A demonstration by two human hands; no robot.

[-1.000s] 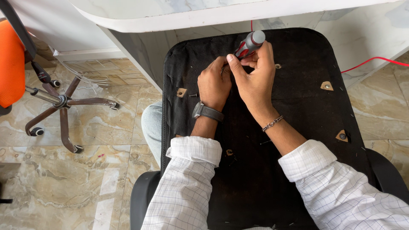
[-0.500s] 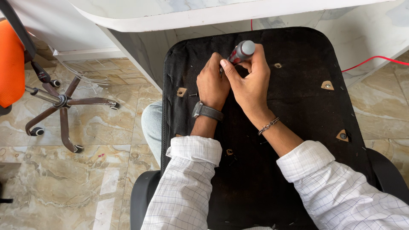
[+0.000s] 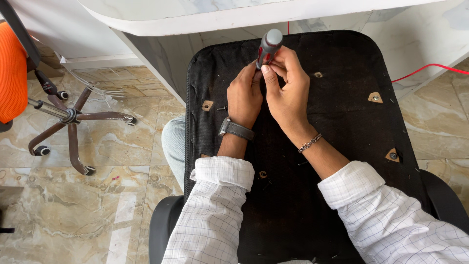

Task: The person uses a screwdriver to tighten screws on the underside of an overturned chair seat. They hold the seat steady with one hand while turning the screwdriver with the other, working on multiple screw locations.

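Observation:
A black upturned chair seat (image 3: 342,127) lies across my lap, its underside facing up with several mounting holes. A screwdriver (image 3: 268,47) with a grey and red handle stands nearly upright over the seat's far part. My right hand (image 3: 288,93) grips its handle from the right. My left hand (image 3: 244,95), with a grey watch on the wrist, is closed around the lower part of the screwdriver. The tip is hidden between my fingers. A loose screw (image 3: 221,108) lies next to the left mounting hole (image 3: 207,105).
A white table edge (image 3: 244,17) runs along the top. An office chair base with castors (image 3: 73,120) and an orange seat (image 3: 12,73) stand at the left on the marble floor. A red cable (image 3: 430,68) runs at the right.
The screwdriver has swung from leaning right to nearly upright, and both hands have shifted slightly left and up with it.

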